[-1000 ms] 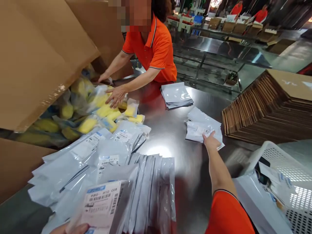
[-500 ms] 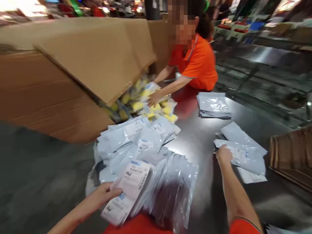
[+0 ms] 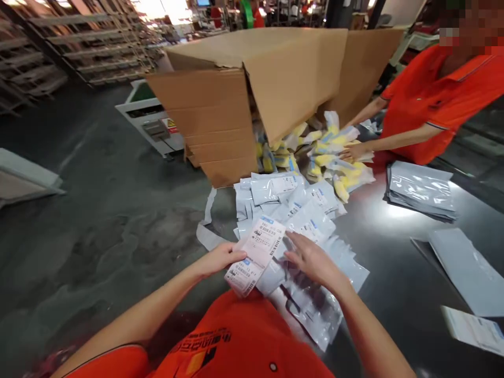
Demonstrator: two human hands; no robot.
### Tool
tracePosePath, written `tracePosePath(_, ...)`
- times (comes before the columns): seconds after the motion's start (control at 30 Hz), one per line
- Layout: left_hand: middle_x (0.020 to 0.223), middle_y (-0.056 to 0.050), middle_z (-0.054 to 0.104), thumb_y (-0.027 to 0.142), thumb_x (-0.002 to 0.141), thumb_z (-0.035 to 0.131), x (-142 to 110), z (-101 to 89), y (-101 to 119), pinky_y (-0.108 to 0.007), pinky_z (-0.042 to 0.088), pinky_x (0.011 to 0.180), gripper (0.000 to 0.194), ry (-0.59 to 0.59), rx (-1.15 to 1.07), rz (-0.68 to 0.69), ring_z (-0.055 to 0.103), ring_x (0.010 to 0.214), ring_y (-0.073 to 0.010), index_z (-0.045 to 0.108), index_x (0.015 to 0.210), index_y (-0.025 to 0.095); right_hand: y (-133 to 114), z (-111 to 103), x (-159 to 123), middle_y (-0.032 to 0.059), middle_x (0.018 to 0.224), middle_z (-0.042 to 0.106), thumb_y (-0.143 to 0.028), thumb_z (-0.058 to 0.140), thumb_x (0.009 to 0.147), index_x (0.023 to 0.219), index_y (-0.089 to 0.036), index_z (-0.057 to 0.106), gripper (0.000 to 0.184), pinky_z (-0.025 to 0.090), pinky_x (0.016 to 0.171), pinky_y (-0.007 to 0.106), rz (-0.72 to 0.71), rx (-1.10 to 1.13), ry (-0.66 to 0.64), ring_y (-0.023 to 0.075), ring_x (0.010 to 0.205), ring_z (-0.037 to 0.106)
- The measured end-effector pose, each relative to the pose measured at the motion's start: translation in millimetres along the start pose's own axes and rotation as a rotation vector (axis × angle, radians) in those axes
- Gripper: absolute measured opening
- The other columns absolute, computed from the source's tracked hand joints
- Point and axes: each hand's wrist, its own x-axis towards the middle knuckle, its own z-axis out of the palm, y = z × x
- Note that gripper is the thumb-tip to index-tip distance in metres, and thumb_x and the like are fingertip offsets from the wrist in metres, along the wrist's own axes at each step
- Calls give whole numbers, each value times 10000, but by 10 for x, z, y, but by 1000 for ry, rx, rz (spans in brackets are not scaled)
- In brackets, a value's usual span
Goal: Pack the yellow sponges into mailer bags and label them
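Observation:
My left hand [image 3: 220, 258] grips the left edge of a stack of clear plastic bags, the top one bearing a white barcode label [image 3: 256, 253]. My right hand [image 3: 311, 260] rests fingers-spread on the stack of bags [image 3: 315, 299] just right of that label. More labelled white bags [image 3: 283, 202] lie fanned out beyond my hands on the dark metal table [image 3: 394, 273]. Behind them a big cardboard box [image 3: 252, 89] lies tipped on its side, spilling yellow items in bags [image 3: 326, 157].
A co-worker in an orange shirt [image 3: 437, 100] reaches a hand [image 3: 354, 151] into the yellow items. A neat stack of grey bags [image 3: 421, 189] lies at right, loose bags [image 3: 464, 268] nearer the right edge. Grey floor and a machine [image 3: 153, 121] are at left.
My view has swung left. My right hand left the loose bags at right and came back onto the stack in front of me. My left hand still holds the labelled bags.

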Motion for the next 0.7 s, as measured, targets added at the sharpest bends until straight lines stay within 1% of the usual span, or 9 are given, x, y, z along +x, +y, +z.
tracePosePath(0.1,726,-29,677,559,758,686,-73,-16,-48,-244,442,607,446,-52,-39,36,576,664,-163,738,791,117,-251,-6,153,120,1483,523,-491,607,885,1470,-245,464,651,515,986,417,-3,299,54,273,1307,535)
tracePosePath(0.2,916,-58,717,494,792,687,-151,-66,10,-230,467,640,430,-116,-53,83,601,739,-162,752,997,123,-436,-6,298,55,1030,706,-479,664,825,1138,-200,659,419,508,723,298,44,433,19,197,882,636)
tracePosePath(0.27,1279,-104,649,419,752,752,-200,-119,143,-244,508,671,651,-115,-99,102,630,797,-161,619,1348,196,-527,56,351,-16,693,603,-492,631,840,837,-191,649,301,417,598,258,99,467,41,141,638,522)
tracePosePath(0.33,1549,-144,421,369,701,803,-220,-156,341,-264,535,668,957,-79,-140,118,647,793,-153,372,1552,290,-606,140,348,-46,577,484,-512,604,857,714,-199,584,345,340,540,247,119,507,71,117,560,427)
tracePosePath(0.37,1580,-150,375,364,688,811,-213,-156,451,-264,538,666,1005,-46,-140,144,649,790,-150,333,1569,301,-644,182,329,-51,563,454,-515,598,862,682,-202,558,364,320,532,245,107,518,87,112,552,407)
tracePosePath(0.43,1440,-131,542,386,697,789,-164,-104,664,-251,529,690,828,31,-87,227,639,820,-163,511,1461,233,-702,247,279,-49,557,426,-507,580,881,630,-203,517,399,305,535,245,53,514,107,109,558,398)
tracePosePath(0.5,1038,-71,709,443,712,737,-88,0,826,-237,500,671,486,121,2,273,608,794,-173,722,1098,149,-672,262,270,-40,574,453,-508,574,893,622,-200,531,413,330,555,242,-11,520,81,111,581,426)
tracePosePath(0.6,672,-8,625,524,692,683,57,104,921,-243,448,592,373,235,153,198,551,668,-171,662,681,152,-221,47,383,2,738,619,-551,547,908,872,-204,683,375,445,617,252,3,622,86,136,666,542)
tracePosePath(0.7,652,-11,645,581,635,695,255,42,867,-259,464,594,413,294,231,106,571,665,-198,659,646,171,719,-535,331,70,1013,696,-548,441,964,1189,-216,664,459,542,702,303,292,499,484,172,811,637)
